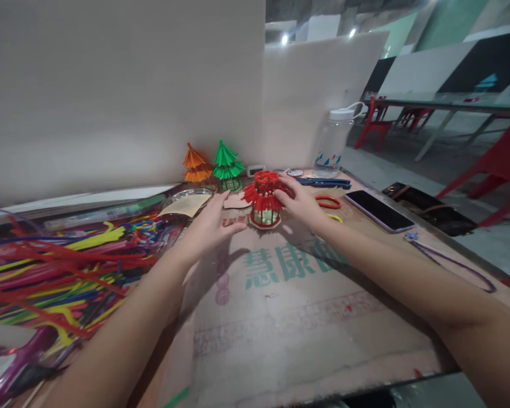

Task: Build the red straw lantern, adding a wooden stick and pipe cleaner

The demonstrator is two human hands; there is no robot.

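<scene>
A small red pavilion model point(267, 195), its tiered roof made of fuzzy pipe cleaners, stands upright on the printed cardboard on a round base. Its upper tier ends in a red ring at the top. My right hand point(300, 201) is at its right side, thumb and fingers on the edge of the red roof. My left hand point(219, 221) is apart from the model on its left, thumb and fingers spread with nothing between them. Behind stand an orange pavilion model point(195, 165) and a green pavilion model point(228, 164).
Many coloured pipe cleaners point(68, 266) lie at the left, with a purple tool point(21, 362) in front. Toward the right are a water bottle point(334, 141), dark-blue-handled pliers point(323, 183), orange scissor-like handles point(328, 202), a phone point(379, 211) and a cord point(454, 262). A white partition point(131, 96) rises behind.
</scene>
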